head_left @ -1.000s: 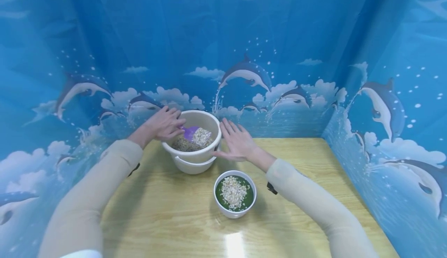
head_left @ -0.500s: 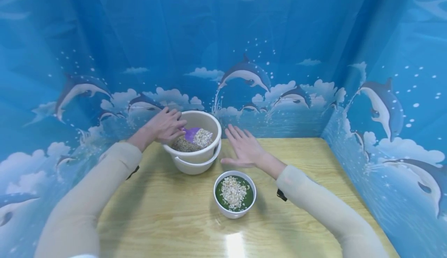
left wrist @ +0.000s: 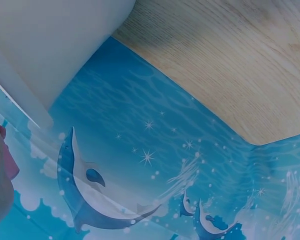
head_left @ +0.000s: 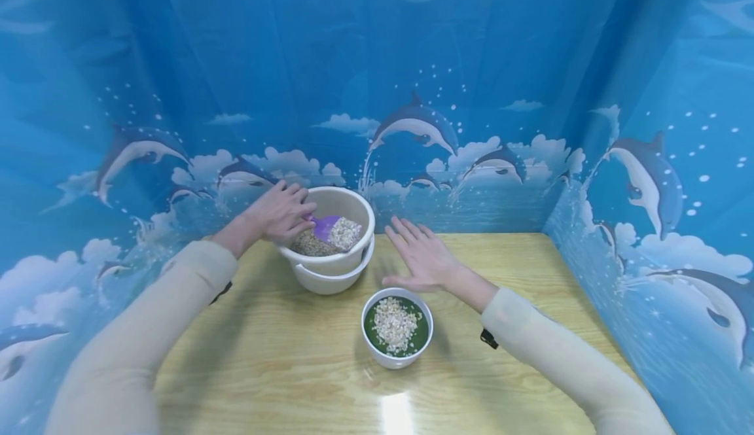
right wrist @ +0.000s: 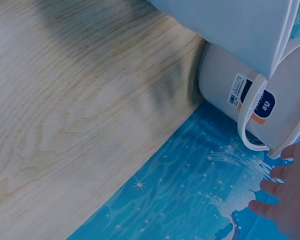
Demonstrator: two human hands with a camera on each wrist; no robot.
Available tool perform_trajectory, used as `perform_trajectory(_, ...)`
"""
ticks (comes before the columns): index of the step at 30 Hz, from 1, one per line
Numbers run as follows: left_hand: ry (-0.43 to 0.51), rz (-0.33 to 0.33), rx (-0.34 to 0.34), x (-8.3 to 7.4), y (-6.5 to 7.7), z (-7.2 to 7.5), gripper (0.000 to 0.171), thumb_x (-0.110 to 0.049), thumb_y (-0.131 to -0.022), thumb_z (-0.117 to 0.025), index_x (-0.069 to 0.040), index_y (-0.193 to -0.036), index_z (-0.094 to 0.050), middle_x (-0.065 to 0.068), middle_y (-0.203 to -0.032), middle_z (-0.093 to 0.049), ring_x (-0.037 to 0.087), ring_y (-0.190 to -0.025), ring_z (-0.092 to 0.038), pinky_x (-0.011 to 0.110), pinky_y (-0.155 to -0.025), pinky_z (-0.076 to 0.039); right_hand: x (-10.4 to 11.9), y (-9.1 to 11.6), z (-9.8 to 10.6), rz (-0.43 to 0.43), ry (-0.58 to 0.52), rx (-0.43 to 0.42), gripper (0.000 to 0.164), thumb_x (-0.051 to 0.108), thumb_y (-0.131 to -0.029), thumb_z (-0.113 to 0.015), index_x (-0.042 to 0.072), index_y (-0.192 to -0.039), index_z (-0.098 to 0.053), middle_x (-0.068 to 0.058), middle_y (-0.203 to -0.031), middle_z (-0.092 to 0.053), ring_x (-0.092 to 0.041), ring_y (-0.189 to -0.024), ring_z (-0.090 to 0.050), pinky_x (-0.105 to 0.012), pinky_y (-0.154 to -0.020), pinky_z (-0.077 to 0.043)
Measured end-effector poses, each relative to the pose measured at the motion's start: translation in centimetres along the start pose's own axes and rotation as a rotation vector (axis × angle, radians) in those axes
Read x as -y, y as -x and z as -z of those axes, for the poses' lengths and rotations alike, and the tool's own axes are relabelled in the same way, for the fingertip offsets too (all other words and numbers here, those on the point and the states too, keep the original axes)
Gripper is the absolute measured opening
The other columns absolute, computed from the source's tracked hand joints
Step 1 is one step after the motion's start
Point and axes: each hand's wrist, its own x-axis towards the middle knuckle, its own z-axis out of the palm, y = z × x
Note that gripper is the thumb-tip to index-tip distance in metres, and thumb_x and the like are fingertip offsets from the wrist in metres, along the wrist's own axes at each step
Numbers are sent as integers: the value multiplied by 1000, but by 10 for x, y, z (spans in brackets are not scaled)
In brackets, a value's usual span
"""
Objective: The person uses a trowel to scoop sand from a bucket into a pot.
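My left hand grips a purple scoop over the left side of a white bucket. Pale crumbly bits fill the scoop's bowl, and brownish grains lie in the bucket. In the left wrist view, a sliver of the scoop's handle shows beside the hand at the left edge. My right hand hovers with fingers spread, apart from the bucket and just behind a small white tub. Green material topped with similar pale bits sits inside the tub.
A wood-grain table carries both containers. Blue dolphin-printed sheeting rises at the back and both sides, close behind the bucket. The bucket's white carrying handle hangs down, near a printed label.
My right hand has left the bucket's right side and drawn back to the right, towards me. The left hand stays nearly still, with the loaded scoop shifting slightly right.
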Motion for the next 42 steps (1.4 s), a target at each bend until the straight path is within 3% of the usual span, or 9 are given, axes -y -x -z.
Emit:
perform_trajectory(5,10,-4,-5,-4,1,3,30,-47,-107,-51,-19,-109,-61,12,-109,-64,33,-109,-58,56,-99,-48,-1,8,1,32,-3,-31,111,82,-91,-51,6,-167,-22,-21,-175,-18,-42,-161,-29,-60,-126,-32)
perform_trajectory(10,8,-10,-25,-9,0,2,29,-47,-107,-51,-20,-108,-61,12,-108,-63,32,-106,-58,52,-94,-49,-3,17,-2,67,15,-58,112,86,-91,-47,6,-167,-25,-21,-175,-21,-42,-159,-34,-59,-126,-34)
perform_trajectory(21,-17,-30,-48,-19,-2,6,29,-47,-107,-51,-19,-108,-61,9,-102,-62,28,-101,-57,49,-91,-49,-5,41,-10,140,10,-85,113,73,-87,-66,5,-167,-22,-22,-173,-26,-44,-157,-36,-60,-123,-38)
perform_trajectory(31,3,-42,-35,-29,-1,9,33,-48,-107,-51,-18,-115,-64,11,-107,-63,29,-104,-58,50,-91,-50,-3,55,-13,137,20,-81,115,80,-87,-61,7,-167,-22,-21,-174,-25,-42,-157,-37,-61,-121,-40)
perform_trajectory(42,17,-82,-93,-40,-3,7,32,-48,-106,-52,-19,-112,-65,10,-106,-65,30,-105,-60,53,-95,-51,-2,68,-20,129,15,-79,113,82,-88,-57,8,-167,-26,-20,-174,-23,-41,-157,-36,-61,-121,-39)
